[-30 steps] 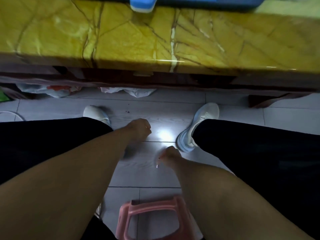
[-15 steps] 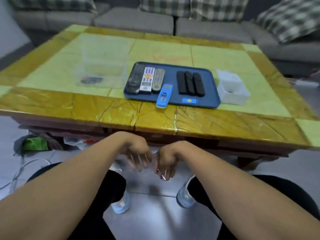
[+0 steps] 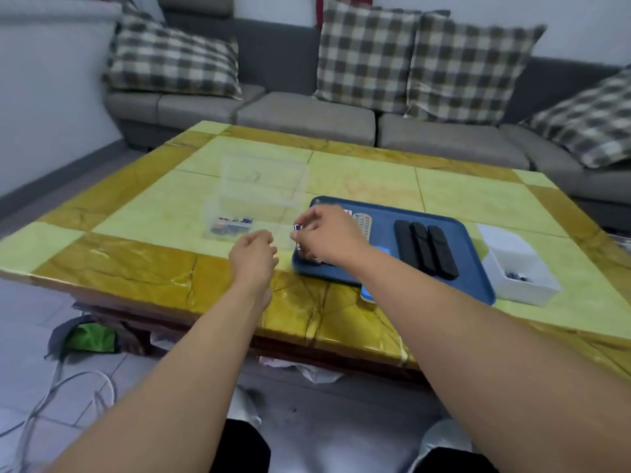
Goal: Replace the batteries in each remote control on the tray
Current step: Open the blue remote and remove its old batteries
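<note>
right hand [image 3: 329,238]: raised over the near-left corner of the tray, fingers curled, thumb and fingertips pinching a small battery [image 3: 297,228]. Only the battery's blue/purple end shows at the fingertips; the rest is hidden in the grip.
left hand [image 3: 253,259]: just left of the pinched battery, apart from it. Fingers loosely curled; cannot tell if anything is inside them.
tray [image 3: 474,268]: blue, directly under and to the right of the right hand, on the table's near half.
grey remote [image 3: 362,222]: on the tray just behind the right hand, partly covered by it. Other remotes at that end are hidden by the hand.
black remotes [image 3: 425,249]: three slim ones side by side on the tray, well right of the grip.
blue remote [image 3: 370,291]: at the tray's near edge, mostly under the right forearm, overhanging the rim.
clear box [image 3: 259,196]: transparent plastic, beyond and left of the left hand, near the grip. A few batteries [image 3: 232,224] lie in its near-left corner.
white box [image 3: 517,268]: far right of the grip, past the tray's right edge, small dark items inside; too small to identify.
table [image 3: 136,268]: yellow-green marble top with amber border.
sofa [image 3: 307,114]: grey, behind the table, checked cushions on it.
</note>
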{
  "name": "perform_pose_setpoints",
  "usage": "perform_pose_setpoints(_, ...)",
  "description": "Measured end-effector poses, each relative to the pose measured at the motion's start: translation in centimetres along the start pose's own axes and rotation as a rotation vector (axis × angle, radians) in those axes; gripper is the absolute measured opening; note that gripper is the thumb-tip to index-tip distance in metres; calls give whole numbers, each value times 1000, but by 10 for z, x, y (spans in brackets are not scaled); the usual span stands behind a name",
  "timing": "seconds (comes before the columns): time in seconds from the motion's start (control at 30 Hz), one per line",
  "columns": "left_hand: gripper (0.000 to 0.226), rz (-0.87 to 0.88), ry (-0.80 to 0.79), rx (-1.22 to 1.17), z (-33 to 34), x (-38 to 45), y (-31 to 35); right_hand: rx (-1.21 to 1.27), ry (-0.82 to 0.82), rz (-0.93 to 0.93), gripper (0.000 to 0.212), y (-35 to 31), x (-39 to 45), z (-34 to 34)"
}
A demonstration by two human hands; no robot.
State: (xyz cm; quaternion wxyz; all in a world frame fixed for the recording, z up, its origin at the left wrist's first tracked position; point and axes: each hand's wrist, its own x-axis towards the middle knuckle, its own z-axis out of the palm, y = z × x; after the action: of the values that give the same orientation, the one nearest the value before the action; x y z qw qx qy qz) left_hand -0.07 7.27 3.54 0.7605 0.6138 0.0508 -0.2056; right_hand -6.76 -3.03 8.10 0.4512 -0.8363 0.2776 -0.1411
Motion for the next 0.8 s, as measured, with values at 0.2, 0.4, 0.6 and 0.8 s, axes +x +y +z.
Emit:
perform_pose_setpoints(0.2, 6, -56, 102, -95, -6, 31, 17, -17, 121, -20, 18, -8, 80, 35)
perform_pose_setpoints(0.4, 11, -145, 117, -77, -5, 42, 12, -282, 1, -13, 19, -6, 116, 60)
perform_pose_setpoints(0.6, 18, -106, 125, -53, 7, 31, 12, -395, -8, -11, 25, -7, 118, 62)
perform_pose_setpoints(0.8, 8, -123, 101, -10, 14, 22, 8, -208, 86, -28, 35, 1, 102, 33)
